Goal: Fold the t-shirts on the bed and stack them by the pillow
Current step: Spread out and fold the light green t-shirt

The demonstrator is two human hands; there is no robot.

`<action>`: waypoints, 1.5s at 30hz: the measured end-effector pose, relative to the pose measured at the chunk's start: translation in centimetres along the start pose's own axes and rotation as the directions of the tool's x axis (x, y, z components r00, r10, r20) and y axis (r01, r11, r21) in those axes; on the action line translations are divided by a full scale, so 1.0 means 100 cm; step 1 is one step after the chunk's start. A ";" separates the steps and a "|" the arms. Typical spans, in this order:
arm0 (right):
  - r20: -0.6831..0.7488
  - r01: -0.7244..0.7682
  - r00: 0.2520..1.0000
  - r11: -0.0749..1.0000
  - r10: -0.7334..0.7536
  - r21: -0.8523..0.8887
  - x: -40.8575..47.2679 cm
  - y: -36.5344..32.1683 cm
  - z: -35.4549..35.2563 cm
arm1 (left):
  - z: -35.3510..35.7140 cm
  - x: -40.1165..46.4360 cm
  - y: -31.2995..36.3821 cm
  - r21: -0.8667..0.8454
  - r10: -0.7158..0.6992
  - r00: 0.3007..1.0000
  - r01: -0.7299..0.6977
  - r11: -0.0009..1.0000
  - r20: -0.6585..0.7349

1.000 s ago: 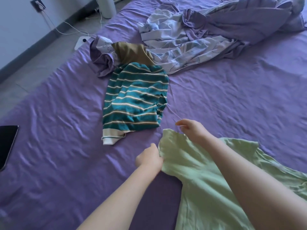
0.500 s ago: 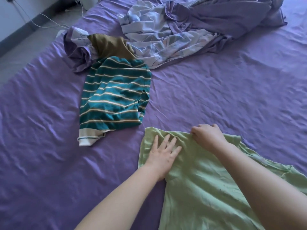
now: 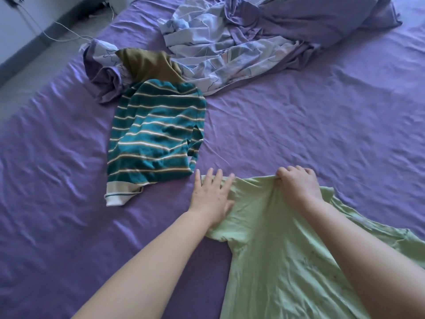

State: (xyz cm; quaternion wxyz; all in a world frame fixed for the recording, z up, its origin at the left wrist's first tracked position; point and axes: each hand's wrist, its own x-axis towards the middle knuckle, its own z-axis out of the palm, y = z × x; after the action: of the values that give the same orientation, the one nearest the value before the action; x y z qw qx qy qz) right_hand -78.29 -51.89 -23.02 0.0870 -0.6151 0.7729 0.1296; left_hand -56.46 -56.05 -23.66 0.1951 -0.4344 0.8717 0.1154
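Note:
A light green t-shirt [image 3: 276,254] lies spread on the purple bed sheet [image 3: 322,125] in front of me. My left hand [image 3: 210,199] lies flat with spread fingers on its left sleeve corner. My right hand [image 3: 299,187] grips the far edge of the green shirt with curled fingers. A teal t-shirt [image 3: 156,134] with white and tan stripes lies crumpled to the upper left, apart from my hands. Partly under its far end is an olive-brown t-shirt [image 3: 149,65].
A rumpled purple and floral duvet [image 3: 253,40] fills the far part of the bed, with a bunched corner [image 3: 103,72] beside the olive shirt. The bed's left edge borders a grey floor [image 3: 39,63] with a white cable. No pillow is visible.
My left hand let go of the green shirt's edge and now lies flat on its left corner. My right hand shifted right along the far edge, still gripping it.

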 end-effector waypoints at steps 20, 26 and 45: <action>0.015 -0.057 0.998 0.954 0.055 0.296 -0.101 -0.081 0.037 | 0.014 -0.040 0.034 0.169 0.367 0.896 -0.332 0.928 -0.252; 0.259 -0.240 0.949 0.945 0.179 0.223 -0.082 -0.044 0.028 | 0.035 -0.058 0.032 -0.043 0.075 0.961 -0.065 0.997 0.266; 0.239 -0.157 0.965 0.965 0.105 0.210 -0.169 -0.030 0.062 | 0.023 -0.071 0.091 -0.054 0.139 0.988 -0.136 0.989 0.063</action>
State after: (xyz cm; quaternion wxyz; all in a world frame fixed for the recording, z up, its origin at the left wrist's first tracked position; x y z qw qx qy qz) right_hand -71.64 -34.91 -24.23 0.2353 -0.5296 0.8068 0.1149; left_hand -59.39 -44.71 -22.33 0.2046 -0.3739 0.8895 0.1645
